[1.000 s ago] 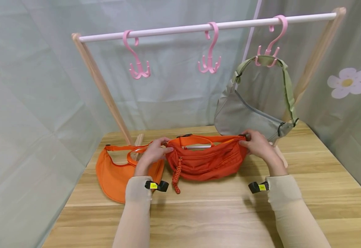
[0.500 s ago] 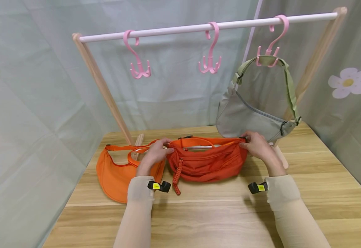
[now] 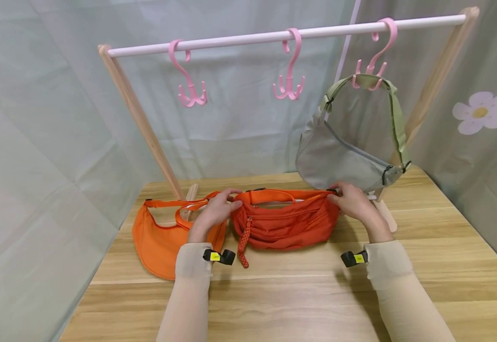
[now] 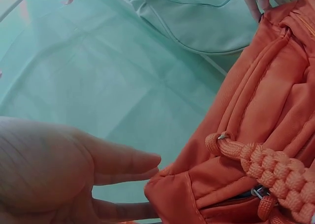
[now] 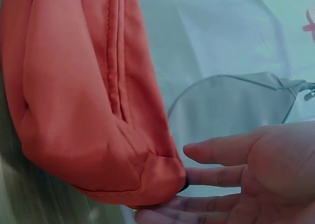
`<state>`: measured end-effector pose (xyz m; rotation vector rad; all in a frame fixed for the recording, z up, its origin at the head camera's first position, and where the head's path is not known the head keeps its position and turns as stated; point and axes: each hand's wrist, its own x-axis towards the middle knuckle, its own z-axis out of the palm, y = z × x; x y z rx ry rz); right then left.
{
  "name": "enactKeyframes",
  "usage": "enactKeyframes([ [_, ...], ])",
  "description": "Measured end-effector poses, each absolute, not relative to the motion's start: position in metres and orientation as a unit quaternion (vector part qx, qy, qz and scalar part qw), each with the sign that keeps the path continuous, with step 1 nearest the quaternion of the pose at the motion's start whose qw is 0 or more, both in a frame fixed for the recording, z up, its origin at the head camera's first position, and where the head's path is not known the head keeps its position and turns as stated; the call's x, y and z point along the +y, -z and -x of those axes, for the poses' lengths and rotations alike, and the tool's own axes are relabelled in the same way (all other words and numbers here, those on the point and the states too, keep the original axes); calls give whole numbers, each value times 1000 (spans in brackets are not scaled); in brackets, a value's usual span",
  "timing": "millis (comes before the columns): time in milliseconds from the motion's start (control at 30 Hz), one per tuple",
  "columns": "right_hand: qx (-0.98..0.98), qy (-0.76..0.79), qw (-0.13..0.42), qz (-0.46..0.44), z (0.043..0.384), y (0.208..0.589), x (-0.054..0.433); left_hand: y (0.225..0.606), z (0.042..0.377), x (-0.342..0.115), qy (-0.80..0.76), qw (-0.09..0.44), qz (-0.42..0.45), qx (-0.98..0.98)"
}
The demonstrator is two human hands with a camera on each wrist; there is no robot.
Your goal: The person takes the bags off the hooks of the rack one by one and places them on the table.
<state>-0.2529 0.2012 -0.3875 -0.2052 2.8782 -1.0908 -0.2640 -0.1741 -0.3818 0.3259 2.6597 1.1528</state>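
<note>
"Where to find the red bag (image 3: 291,225)?"

"Pictured at the wooden table (image 3: 282,304) (touching or not, impossible to tell), right of an orange bag (image 3: 158,247), in front of a grey bag (image 3: 338,159) on a pink hook (image 3: 372,65)."

"And held how?"

"Pinched at one end by the left hand (image 3: 216,209), at the other by the right hand (image 3: 353,202)."

I count three bags (image 3: 284,225), three pink hooks (image 3: 289,84), one white rail (image 3: 239,40), two wooden posts (image 3: 143,123), one table (image 3: 282,304) and my two hands (image 3: 215,210).
</note>
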Motion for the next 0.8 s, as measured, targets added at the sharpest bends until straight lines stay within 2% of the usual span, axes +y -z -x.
enactKeyframes([
  [267,936,340,30,81,253,385,199,382,265,-176,-401,117,-122,900],
  [467,930,356,10,91,250,382,199,382,266,-176,-411,118,-130,895],
  [800,907,402,14,127,237,357,195,377,265,-175,-464,83,-147,869],
])
